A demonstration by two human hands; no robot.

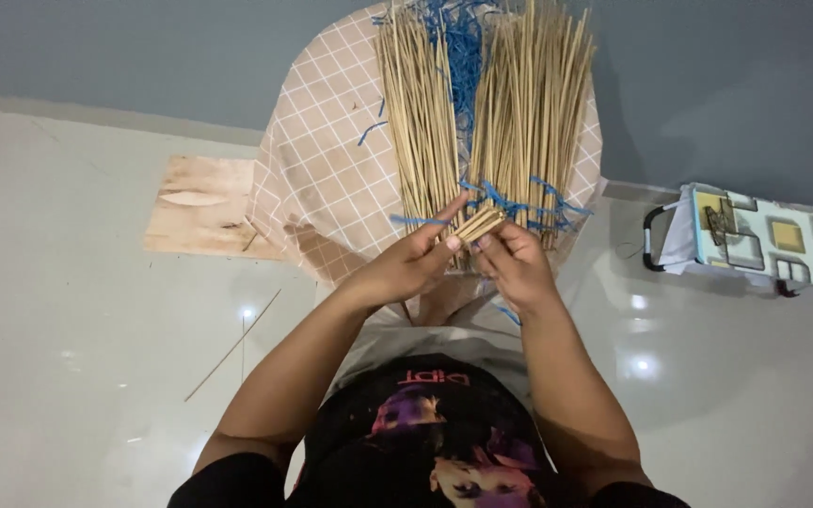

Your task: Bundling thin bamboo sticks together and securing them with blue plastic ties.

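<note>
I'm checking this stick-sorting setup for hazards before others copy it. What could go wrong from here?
The small bunch of thin tan sticks is pinched only at its ends by the left hand and right hand; some could slip out. The loose blue plastic strips may snag the fingers. One thin stray stick already lies on the glossy white floor, possibly a slip or prick hazard.

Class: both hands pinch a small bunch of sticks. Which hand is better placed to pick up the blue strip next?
Probably the left hand: a blue strip lies just by its fingertips, while the right hand grips the small bunch.
</note>
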